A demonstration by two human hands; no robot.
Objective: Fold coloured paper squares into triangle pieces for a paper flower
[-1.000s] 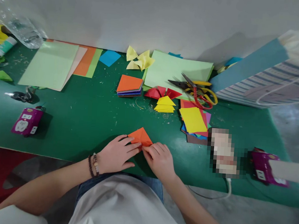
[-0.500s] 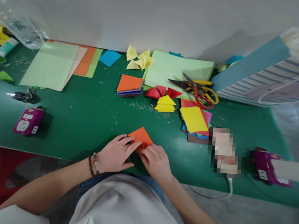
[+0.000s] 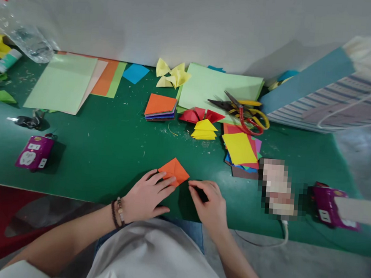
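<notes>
An orange square of folded paper (image 3: 176,169) with crease lines lies on the green table, one corner pointing away from me. My left hand (image 3: 148,193) rests flat with spread fingers, its fingertips pressing the paper's left and lower side and hiding that part. Just off the right corner is my right hand (image 3: 211,204), thumb and forefinger slightly apart with a gap between them. Nothing shows in that hand.
Beyond the hands are a stack of coloured squares (image 3: 160,107), yellow folded pieces (image 3: 204,130), red folded pieces (image 3: 193,115), scissors (image 3: 250,118) and more coloured sheets (image 3: 240,149). A blurred-out device (image 3: 277,185), purple boxes (image 3: 34,153) and a striped bag (image 3: 328,94) stand around.
My right hand has come off the orange paper and shifted to the right, uncovering its lower right edge. The left hand stays on the paper, its fingers a little lower.
</notes>
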